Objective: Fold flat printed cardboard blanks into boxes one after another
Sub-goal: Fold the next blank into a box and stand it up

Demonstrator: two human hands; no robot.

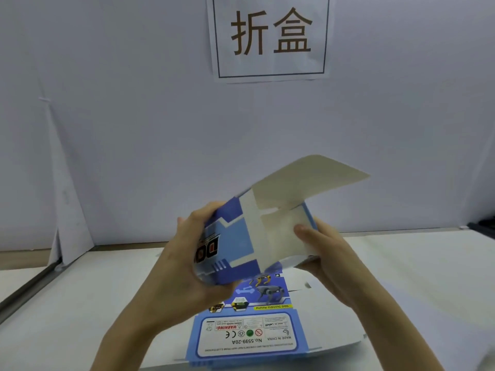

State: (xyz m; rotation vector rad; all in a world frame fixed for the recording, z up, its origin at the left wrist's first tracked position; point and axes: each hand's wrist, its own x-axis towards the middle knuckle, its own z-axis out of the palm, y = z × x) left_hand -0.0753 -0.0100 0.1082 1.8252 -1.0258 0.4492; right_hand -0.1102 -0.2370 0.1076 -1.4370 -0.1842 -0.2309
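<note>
DESK WORK: A person held a half-formed blue printed box (235,245) in mid-air above the desk (80,303), at ctr of view, w/ both hands clamped on it. The left hand (187,253) gripped the printed blue side, thumb up by the top edge & fingers curled under the lower corner. The right hand (329,255) held the opposite side. Its thumb pressed flat on a plain inner flap folded across the box's open end, w/ the other fingers tucked beneath. One large lid flap (308,178), unprinted side showing, stood open, angled up & away to the right. The box was tilted, its open end toward the camera.

Directly below, a stack of flat blanks (249,333) lay on the desk between the forearms. The top sheet was printed side up: robot-dog artwork, a yellow strip & a white panel w/ "WARNING", "MADE IN CHINA" & "No.5599-20A", all upside down to the viewer. No. of blanks in the stack: cannot tell.

Bkgd: a white paper backdrop (134,116) w/ a bordered sign (270,36) bearing two large brown Chinese characters. A dark object (482,226), too cropped to identify, sat at the desk's far right edge.
</note>
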